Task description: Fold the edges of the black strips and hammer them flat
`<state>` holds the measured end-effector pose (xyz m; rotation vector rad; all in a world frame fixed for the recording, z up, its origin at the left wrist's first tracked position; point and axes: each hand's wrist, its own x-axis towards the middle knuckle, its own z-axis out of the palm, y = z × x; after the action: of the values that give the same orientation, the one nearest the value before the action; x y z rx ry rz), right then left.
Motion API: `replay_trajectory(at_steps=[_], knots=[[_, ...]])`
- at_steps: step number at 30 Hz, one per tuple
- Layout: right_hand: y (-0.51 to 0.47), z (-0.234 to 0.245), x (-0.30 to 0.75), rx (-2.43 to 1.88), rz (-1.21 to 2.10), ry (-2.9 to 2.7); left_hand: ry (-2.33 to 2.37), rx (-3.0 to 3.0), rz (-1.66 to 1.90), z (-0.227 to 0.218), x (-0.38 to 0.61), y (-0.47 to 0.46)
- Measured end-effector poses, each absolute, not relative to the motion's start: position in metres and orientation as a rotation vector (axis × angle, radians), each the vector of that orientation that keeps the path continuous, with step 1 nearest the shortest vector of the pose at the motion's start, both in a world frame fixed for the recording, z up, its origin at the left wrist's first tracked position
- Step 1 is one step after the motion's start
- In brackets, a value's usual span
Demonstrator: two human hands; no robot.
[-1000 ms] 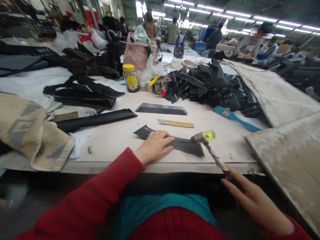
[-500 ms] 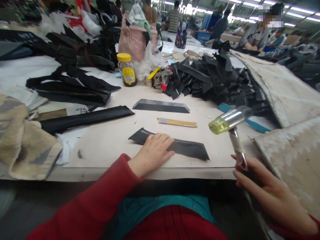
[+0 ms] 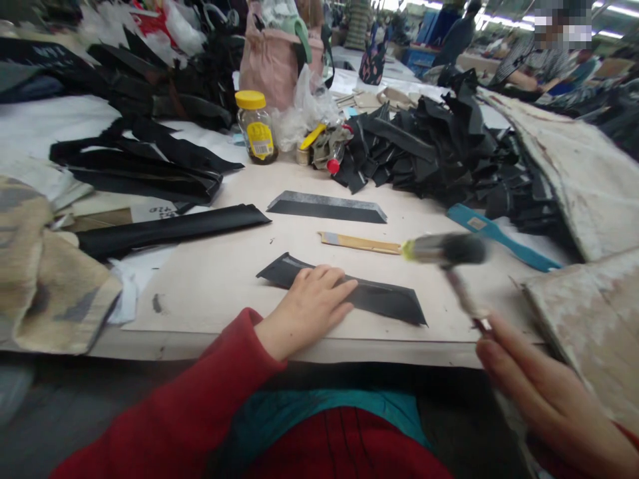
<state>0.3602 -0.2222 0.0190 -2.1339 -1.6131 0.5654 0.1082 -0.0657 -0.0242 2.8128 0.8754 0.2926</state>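
Observation:
My left hand lies flat with its fingers stretched over a folded black leather-like piece, pressing it to the board. The piece shows to both sides of the hand. In my right hand is the handle of a hammer, its head blurred by motion, with a yellowish clear face on the left and a dark face on the right. That head hangs above the board, right of the black piece. A narrow wooden stick lies behind the piece, and beyond it a second black piece with a grey strip.
A blue flat-handled tool lies at the right, before a heap of black pieces. A yellow-lidded jar stands at the back. A long black roll and camouflage cloth are at the left. Other people sit farther back.
The hammer has swung down and slightly left, its head now overlapping the stick's right end. My left hand stays on the black piece, its fingers a little more spread. The view has tilted downward.

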Motion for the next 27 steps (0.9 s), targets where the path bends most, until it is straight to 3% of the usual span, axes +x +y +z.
replay_trajectory(at_steps=[4,9,14,20,27], knots=[[-0.217,0.013,0.363,-2.111,0.811,-1.828,0.860,2.807,0.293,-0.025,0.108,-0.065],[-0.218,0.016,0.363,-2.087,0.666,-1.663,0.861,2.808,0.289,-0.025,0.107,-0.066],[-0.211,0.010,0.359,-2.092,0.870,-1.830,0.859,2.810,0.297,-0.025,0.106,-0.068],[-0.208,0.015,0.359,-2.092,0.718,-1.670,0.892,2.846,0.321,-0.025,0.106,-0.073],[-0.193,0.025,0.350,-2.054,0.818,-1.870,0.894,2.829,0.316,-0.027,0.106,-0.077]])
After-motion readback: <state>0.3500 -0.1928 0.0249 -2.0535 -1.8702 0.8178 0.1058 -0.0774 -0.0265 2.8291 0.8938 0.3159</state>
